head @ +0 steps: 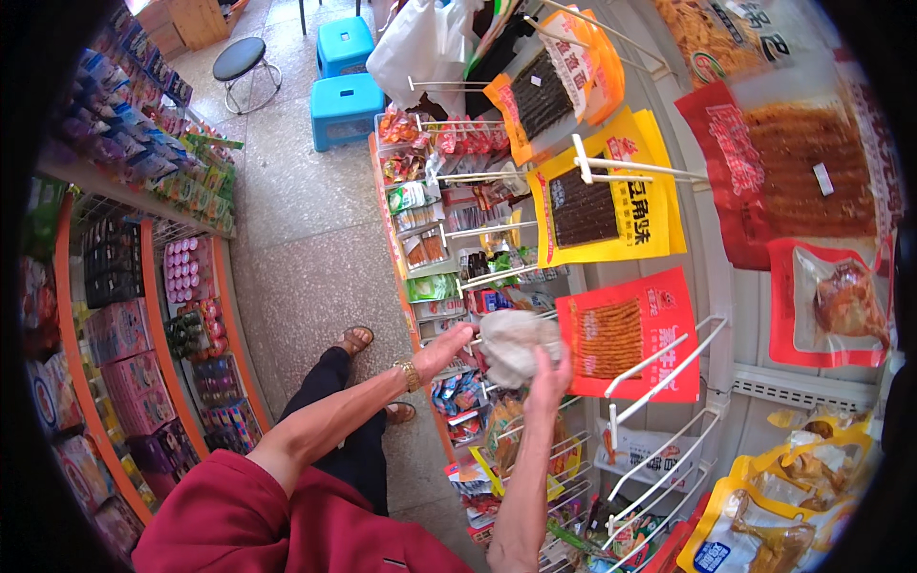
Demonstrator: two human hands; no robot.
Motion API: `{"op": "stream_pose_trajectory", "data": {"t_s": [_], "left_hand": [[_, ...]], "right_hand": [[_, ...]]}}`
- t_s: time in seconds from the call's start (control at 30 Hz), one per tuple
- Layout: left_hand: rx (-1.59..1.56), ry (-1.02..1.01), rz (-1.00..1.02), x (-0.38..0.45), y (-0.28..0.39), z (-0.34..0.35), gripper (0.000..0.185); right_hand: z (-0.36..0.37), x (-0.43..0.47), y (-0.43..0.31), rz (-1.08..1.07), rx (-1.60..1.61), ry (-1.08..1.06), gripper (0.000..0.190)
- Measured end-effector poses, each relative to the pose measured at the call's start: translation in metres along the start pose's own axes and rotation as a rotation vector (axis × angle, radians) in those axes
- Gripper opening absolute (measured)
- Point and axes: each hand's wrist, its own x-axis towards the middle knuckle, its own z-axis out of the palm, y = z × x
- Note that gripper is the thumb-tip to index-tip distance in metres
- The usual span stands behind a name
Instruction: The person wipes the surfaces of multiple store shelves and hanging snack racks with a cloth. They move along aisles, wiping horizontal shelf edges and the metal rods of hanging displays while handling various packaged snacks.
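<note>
A crumpled off-white cloth (pixel 519 348) is bunched around a white display prong in front of the hanging snacks. My right hand (pixel 549 378) grips its lower right side, the thumb pressed into the folds. At the cloth's left edge is my left hand (pixel 445 349), a gold-coloured watch (pixel 407 375) on its wrist. Its fingertips touch or pass behind the cloth, so their hold is hidden. Just right of the cloth hangs a red snack packet (pixel 609 336) with a clear window. A yellow snack packet (pixel 584 204) hangs beyond it on another prong.
Bare white prongs (pixel 655 379) jut out at the right, near my right forearm. Low shelves of small packets (pixel 423 215) lie beneath the hooks. Orange-edged shelving (pixel 236 322) borders the aisle floor (pixel 294 279) on the left. Blue plastic stools (pixel 347 107) and a round stool (pixel 239 60) stand ahead.
</note>
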Motion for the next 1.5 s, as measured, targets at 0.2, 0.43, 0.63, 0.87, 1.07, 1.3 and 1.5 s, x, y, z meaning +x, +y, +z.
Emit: {"op": "stream_pose_trajectory", "data": {"t_s": [0.2, 0.43, 0.63, 0.87, 1.07, 1.3, 1.5], "left_hand": [[-0.124, 0.224, 0.04, 0.028, 0.044, -0.028, 0.075], [0.142, 0.221, 0.211, 0.08, 0.033, -0.036, 0.047], [0.665, 0.225, 0.353, 0.057, 0.078, -0.035, 0.06], [0.895, 0.07, 0.532, 0.084, 0.147, 0.001, 0.101], [1.377, 0.235, 0.67, 0.15, 0.158, -0.023, 0.08], [1.309, 0.044, 0.397, 0.214, 0.158, -0.05, 0.048], [1.174, 0.0, 0.468, 0.143, 0.159, -0.083, 0.06]], "right_hand": [[0.02, 0.106, -0.011, -0.216, 0.124, 0.335, 0.06], [0.078, 0.084, 0.009, -0.538, -0.633, 0.047, 0.066], [0.088, 0.029, -0.01, -0.264, -0.193, -0.172, 0.055], [0.087, 0.08, -0.038, -0.094, 0.357, -0.012, 0.058], [0.102, 0.151, -0.035, -0.23, 0.359, 0.262, 0.072], [0.153, 0.178, -0.006, -0.499, -0.492, 0.265, 0.035], [0.176, 0.086, -0.038, -0.232, -0.653, 0.043, 0.036]]}}
